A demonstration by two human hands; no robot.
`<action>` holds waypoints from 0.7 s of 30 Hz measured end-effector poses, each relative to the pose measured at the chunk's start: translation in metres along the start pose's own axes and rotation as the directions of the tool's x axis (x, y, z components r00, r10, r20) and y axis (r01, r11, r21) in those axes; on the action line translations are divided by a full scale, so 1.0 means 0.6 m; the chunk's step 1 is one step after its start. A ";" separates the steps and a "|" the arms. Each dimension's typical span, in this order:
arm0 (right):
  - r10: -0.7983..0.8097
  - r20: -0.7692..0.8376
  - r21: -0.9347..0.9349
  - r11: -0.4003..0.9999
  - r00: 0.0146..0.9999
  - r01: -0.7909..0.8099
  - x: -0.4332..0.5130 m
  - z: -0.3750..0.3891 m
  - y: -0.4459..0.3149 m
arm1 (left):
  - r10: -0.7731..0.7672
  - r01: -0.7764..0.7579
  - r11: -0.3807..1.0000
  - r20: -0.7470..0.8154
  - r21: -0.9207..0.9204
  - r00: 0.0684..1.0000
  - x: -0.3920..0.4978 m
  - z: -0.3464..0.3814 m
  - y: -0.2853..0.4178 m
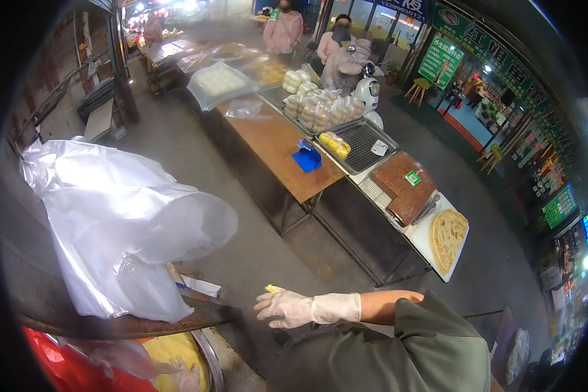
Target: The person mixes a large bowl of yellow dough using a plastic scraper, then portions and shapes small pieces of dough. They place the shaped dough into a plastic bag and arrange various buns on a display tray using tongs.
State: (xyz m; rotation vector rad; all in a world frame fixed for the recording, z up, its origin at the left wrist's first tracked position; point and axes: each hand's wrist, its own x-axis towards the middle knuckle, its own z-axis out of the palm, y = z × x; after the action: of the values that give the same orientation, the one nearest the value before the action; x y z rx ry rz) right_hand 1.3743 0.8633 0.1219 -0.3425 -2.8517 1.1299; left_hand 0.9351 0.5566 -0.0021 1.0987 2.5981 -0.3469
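Note:
My right hand [288, 308], in a whitish glove, reaches out with its fingers spread above the floor. A small yellow bit [272, 289] sits on the upper edge of that glove. At the bottom edge my left hand [187, 378], also gloved and partly cut off, lies against a yellow dough-like mass [174, 349]. The metal rim of a round basin [215, 360] curves around this mass. Red plastic sheeting [85, 365] and a clear plastic film [122, 356] lie beside it; the film covers part of the mass.
Large translucent plastic sheeting [122, 210] covers the left surface. Across the floor, a wooden table [259, 137] adjoins metal trays [367, 142] with bagged buns [318, 109], a brown slab cake [404, 183] and flatbread [448, 235]. Two people [282, 29] stand behind, near a scooter [367, 93].

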 end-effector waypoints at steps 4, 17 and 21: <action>-0.258 0.042 -0.145 0.954 0.965 0.261 0.056 -0.067 -0.061 | 0.359 -0.359 0.933 -0.166 0.033 0.918 -0.078 -0.066 -0.010; -0.756 0.325 -0.352 0.462 0.569 0.814 0.139 -0.197 -0.154 | 0.300 -0.326 -0.017 -0.316 -0.945 0.900 -0.250 -0.433 0.321; -0.769 0.299 -0.354 0.461 0.566 0.814 0.102 -0.203 -0.123 | 0.509 -0.370 0.093 -0.275 -0.924 0.816 -0.224 -0.432 0.374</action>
State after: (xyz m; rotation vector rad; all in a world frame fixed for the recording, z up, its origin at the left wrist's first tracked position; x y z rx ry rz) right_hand 1.3170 0.9067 0.2592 1.0053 -2.7028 0.2598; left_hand 1.1416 0.7071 0.2631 1.1338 1.5390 1.1957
